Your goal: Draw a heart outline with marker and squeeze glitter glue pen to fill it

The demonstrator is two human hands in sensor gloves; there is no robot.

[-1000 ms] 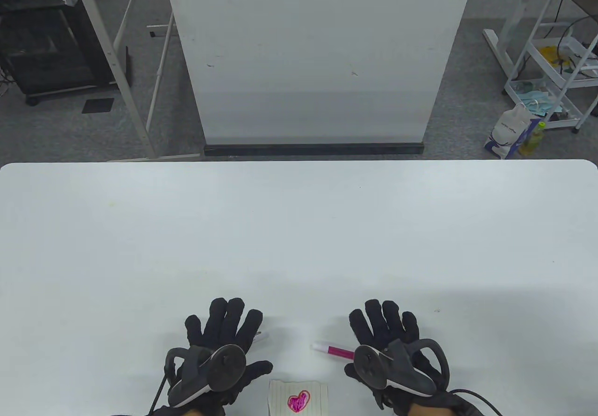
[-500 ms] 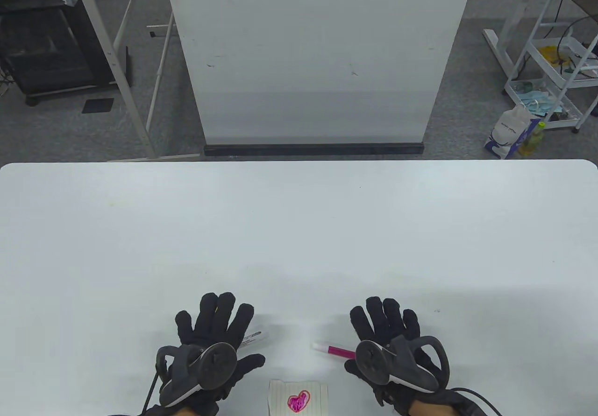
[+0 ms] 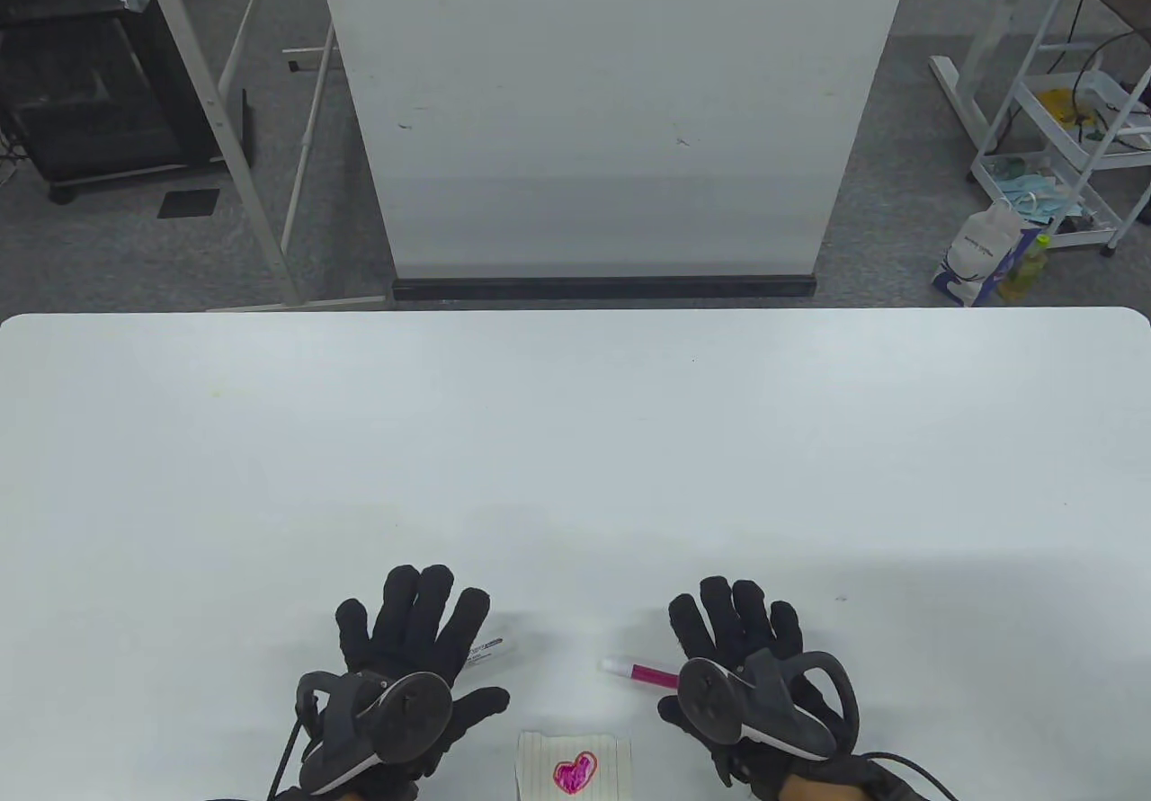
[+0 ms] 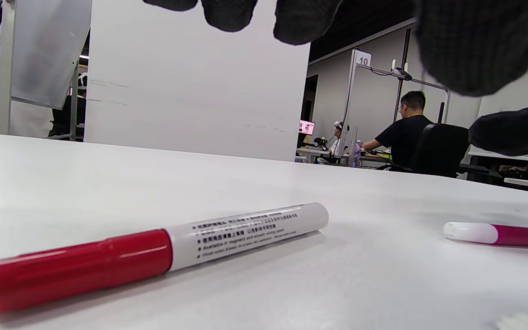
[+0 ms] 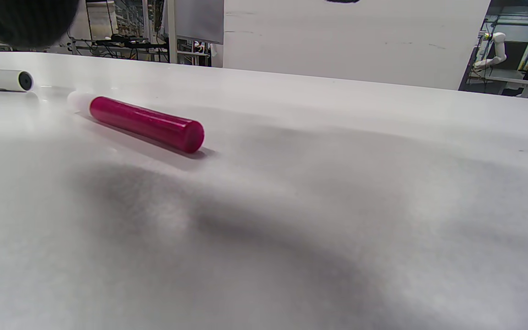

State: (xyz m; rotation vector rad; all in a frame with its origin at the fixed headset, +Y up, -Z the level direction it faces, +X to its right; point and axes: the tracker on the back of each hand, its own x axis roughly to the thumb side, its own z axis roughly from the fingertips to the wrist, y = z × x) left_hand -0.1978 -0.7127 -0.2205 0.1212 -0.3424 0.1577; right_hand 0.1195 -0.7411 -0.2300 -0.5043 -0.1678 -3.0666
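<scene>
Your left hand (image 3: 409,657) and right hand (image 3: 746,666) both lie flat with fingers spread, holding nothing. The marker (image 4: 163,250) lies under your left fingers and the glitter glue pen (image 3: 640,672) just left of your right hand; either could roll into the wet filled heart (image 3: 574,772) on the near paper (image 3: 539,752) and smear it

1. Left hand (image 3: 409,657) palm down, fingers straight and spread, pointing away from the person, holding nothing.
2. Right hand (image 3: 742,657) same pose: flat, fingers spread, nothing held.
3. Both hands low near the bottom edge, well apart.
4. Tracker strapped on each hand's back.
</scene>
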